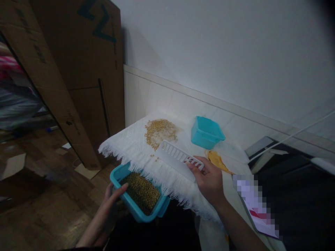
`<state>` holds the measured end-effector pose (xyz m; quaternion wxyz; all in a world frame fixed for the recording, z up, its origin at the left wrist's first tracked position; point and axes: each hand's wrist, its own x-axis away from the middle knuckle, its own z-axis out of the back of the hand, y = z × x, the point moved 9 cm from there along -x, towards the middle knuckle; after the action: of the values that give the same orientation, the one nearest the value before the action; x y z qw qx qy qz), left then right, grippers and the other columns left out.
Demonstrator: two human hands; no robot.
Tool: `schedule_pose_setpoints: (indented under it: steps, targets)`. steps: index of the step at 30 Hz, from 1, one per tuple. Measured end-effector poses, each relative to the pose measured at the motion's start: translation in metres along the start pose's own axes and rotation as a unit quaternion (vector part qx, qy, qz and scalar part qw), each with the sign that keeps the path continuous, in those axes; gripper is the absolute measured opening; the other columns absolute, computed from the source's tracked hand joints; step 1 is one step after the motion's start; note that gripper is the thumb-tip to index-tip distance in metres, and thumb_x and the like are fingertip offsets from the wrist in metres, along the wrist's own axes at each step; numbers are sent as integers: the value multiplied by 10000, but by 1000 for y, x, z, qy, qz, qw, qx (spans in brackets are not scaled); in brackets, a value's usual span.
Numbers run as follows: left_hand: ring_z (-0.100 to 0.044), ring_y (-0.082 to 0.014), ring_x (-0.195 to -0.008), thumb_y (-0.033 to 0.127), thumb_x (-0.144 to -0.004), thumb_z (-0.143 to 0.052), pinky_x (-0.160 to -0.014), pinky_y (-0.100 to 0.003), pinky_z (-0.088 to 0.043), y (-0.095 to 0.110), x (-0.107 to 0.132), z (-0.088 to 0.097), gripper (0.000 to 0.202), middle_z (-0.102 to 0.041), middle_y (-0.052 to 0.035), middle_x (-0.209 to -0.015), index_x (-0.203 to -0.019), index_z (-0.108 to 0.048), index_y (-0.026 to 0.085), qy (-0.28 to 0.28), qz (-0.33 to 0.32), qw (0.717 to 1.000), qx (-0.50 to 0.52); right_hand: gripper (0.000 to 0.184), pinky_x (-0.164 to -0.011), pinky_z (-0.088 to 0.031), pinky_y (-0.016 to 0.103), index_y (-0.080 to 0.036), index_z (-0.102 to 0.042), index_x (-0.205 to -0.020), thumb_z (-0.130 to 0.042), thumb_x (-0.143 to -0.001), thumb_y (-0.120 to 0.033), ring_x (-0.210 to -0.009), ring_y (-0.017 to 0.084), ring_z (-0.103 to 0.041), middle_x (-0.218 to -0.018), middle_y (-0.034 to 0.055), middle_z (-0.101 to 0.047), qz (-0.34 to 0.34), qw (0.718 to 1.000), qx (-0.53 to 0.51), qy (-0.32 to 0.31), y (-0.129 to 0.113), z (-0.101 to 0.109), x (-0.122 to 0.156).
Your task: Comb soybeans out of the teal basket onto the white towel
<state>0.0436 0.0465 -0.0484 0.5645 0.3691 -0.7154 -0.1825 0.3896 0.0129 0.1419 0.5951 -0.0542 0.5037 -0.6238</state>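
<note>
My left hand [111, 204] grips the near rim of a teal plastic box [125, 200] full of yellowish beans [142, 191], held just under the fringed edge of a white towel [131, 143]. My right hand [209, 179] is closed on a white slotted plastic scoop [174, 157] that lies flat on the towel. A loose pile of beans [159, 131] sits on the towel beyond the scoop's far edge. A few stray beans lie between the pile and the box.
A second, empty teal box [206, 132] stands on the towel at the back. A yellow scrap [216, 159] lies near my right wrist. Large cardboard boxes [78, 69] lean at left over a wooden floor. A white cable [295, 134] and dark surface lie right.
</note>
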Motion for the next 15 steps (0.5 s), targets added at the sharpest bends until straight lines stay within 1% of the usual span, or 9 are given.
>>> schedule_pose_setpoints:
  steps: [3,6,7,9,12,15]
  targets:
    - [-889,-395,-1086,404,-629,-1149,-932,-547,-735,1,1,0,1271,-812,-134,-1327,-1695,-456,410,2,4,1000,2,168,-527,-609,263,-242,-897,-1065,-809,-1019,-377,-601,216,-784,-801,34,-870,16,1000,6,-19,-11,-5,-3]
    - [-890,-392,-1062,406,-637,-1148,-922,-545,-735,-1,0,-1,1295,-820,-123,-1265,-1717,-433,406,1,3,1000,13,176,-529,-612,265,-238,-883,-1075,-785,-1026,-377,-580,215,-783,-794,37,-872,22,1000,13,-2,-19,-9,-2]
    - [-892,-389,-1047,416,-652,-1142,-921,-544,-735,-1,0,-1,1277,-827,-112,-1228,-1715,-434,405,1,-2,1000,18,182,-533,-616,268,-236,-877,-1085,-777,-1029,-378,-577,217,-784,-795,39,-874,24,1000,14,7,-20,-10,-2]
    - [-896,-369,-1003,451,-709,-1117,-922,-538,-737,0,-2,1,1178,-834,-96,-1181,-1686,-461,404,5,-18,1000,21,196,-544,-623,271,-232,-868,-1106,-759,-1041,-382,-582,220,-792,-802,44,-878,29,999,13,21,-23,-15,1]
    - [-892,-334,-961,520,-791,-1065,-927,-526,-741,-1,-3,4,1018,-820,-98,-1230,-1632,-504,403,16,-28,999,13,207,-542,-614,259,-234,-865,-1091,-737,-1067,-394,-570,211,-790,-778,36,-868,44,999,17,21,-29,-21,3]
    - [-883,-314,-955,542,-839,-1031,-936,-509,-739,0,-1,3,1018,-794,-101,-1254,-1672,-460,417,10,-23,1000,8,211,-539,-608,248,-238,-872,-1059,-717,-1084,-380,-535,200,-779,-732,24,-851,70,997,37,18,-39,-22,6]
